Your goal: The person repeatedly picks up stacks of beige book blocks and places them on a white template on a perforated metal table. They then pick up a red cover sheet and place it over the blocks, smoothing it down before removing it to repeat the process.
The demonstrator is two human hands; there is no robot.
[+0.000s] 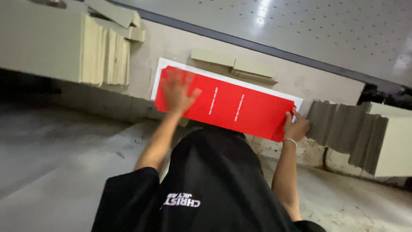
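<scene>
Beige cardboard-covered worktop [180, 47], running beneath a grey perforated metal panel [300, 25]; bare concrete floor [56, 163] lying below.

Item: flat rectangular red card sheet [240, 105], lying on a slightly larger white sheet [162, 64] whose edge is showing along the far side and left end, both resting on the worktop directly before the person.

Left hand [179, 91]: blurred, lying open with fingers spread, pressing flat on the left end of the red sheet.

Right hand [295, 126]: closing its fingers on the right end of the red sheet, silver bracelet [290, 140] showing at the wrist.

Surroundings: stack of beige cardboard pieces [105, 58] standing on edge at left; flat cardboard strips [234, 64] lying just behind the sheets; grey fanned cardboard pieces [343, 129] standing at right.
</scene>
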